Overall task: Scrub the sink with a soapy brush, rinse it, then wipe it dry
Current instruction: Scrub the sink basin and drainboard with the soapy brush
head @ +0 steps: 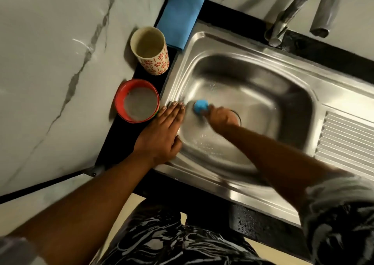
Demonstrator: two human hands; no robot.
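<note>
Head view, the only one. We logged the step as scrubbing, the first of three. The right hand (220, 117) was down in the sink (253, 86), grasping a blue brush (200, 106). The hand was smeared by blur, so we could not make out how the fingers lay. The brush head sat on the basin floor near the 9 o'clock wall, just beside the drain (239, 117), which the hand half covered. Wet streaks and small droplets showed on the floor near 7 o'clock; we could not tell whether it was lather.

The left hand (162, 131) lay released, fingers straight and together, flat on the sink's rim at 9 o'clock, holding nothing. We judged that it was bracing.

Off the basin on the black counter (125, 141): a red bowl (118, 102) of cloudy liquid at 9 o'clock, close to the left fingertips, probably the soap water. A flowered cup (150, 50) stood at 10 o'clock and looked empty. A folded blue cloth (180, 17) lay at 11 o'clock. The tap (283, 23) stood at 1 o'clock with no water running. The ribbed drainboard (348, 143) was at 3 o'clock.

We judged the task early on, with rinse and wipe not yet done. The next move calls for carrying the strokes to the 12 and 3 o'clock walls, perhaps re-dipping in the bowl. The tap comes after that, then the cloth.
</note>
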